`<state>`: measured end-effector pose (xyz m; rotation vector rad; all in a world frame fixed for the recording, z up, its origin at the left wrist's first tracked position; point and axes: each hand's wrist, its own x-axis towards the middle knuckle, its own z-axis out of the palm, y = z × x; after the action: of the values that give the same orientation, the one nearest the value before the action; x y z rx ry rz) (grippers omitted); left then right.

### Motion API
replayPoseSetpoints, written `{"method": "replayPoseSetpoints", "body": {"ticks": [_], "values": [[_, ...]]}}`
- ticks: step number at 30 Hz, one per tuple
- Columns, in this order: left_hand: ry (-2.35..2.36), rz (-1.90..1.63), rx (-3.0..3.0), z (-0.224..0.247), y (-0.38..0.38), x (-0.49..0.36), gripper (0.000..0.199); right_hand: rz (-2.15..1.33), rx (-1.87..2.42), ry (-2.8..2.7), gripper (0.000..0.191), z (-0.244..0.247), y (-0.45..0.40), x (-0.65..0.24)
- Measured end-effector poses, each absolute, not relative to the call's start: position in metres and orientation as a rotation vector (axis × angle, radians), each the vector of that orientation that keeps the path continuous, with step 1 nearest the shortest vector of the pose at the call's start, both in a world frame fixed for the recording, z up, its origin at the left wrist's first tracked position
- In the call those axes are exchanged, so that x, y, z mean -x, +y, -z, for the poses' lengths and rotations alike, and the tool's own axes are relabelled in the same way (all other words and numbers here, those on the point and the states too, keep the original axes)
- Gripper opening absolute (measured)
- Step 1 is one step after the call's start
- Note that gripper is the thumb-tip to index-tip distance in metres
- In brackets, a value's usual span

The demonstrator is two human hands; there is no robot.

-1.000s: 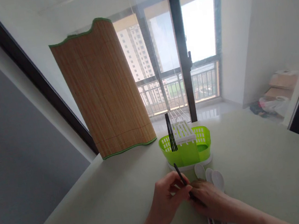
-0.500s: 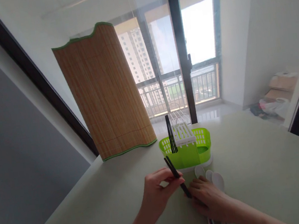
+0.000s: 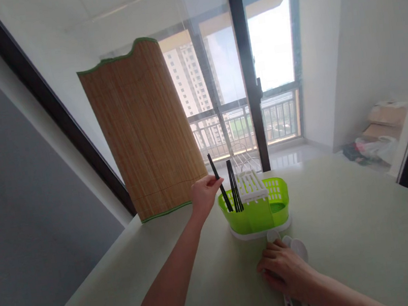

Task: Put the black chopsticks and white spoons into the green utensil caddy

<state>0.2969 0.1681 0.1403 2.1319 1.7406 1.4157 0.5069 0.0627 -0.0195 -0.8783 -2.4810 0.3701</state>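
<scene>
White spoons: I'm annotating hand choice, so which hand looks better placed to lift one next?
Probably the right. The right hand is over the white spoons, whereas the left hand is farther off, holding black chopsticks with their lower ends in the green basket.

Apparent home, balcony railing point(image 3: 281, 116), 1 high-rise point(image 3: 190, 82) outside, bamboo mat point(image 3: 142, 131)

Pale tabletop point(image 3: 350, 224), green basket point(image 3: 260, 220), white spoons point(image 3: 299, 249), bamboo mat point(image 3: 145, 130)
</scene>
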Motion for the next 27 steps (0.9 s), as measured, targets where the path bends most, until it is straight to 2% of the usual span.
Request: {"method": "replayPoseSetpoints", "body": {"ticks": [7, 18, 22, 27], "values": [[1.828, -1.238, -2.155, -0.105, 0.200, -0.309, 0.029, -0.317, 0.894, -2.528, 0.012, 0.019, 0.063, -0.507], [1.927, -1.083, -2.229, -0.103, 0.203, -0.314, 0.034, -0.299, 0.902, -2.556, 0.012, 0.021, 0.064, -0.506], [1.949, -1.186, -2.237, -0.106, 0.189, -0.314, 0.036, -0.270, 0.905, -2.553, 0.012, 0.017, 0.064, -0.507], [1.851, -1.621, -2.198, -0.095, 0.152, -0.312, 0.029, -0.028, 1.136, -2.427, 0.016, 0.003, 0.066, -0.517]]}}
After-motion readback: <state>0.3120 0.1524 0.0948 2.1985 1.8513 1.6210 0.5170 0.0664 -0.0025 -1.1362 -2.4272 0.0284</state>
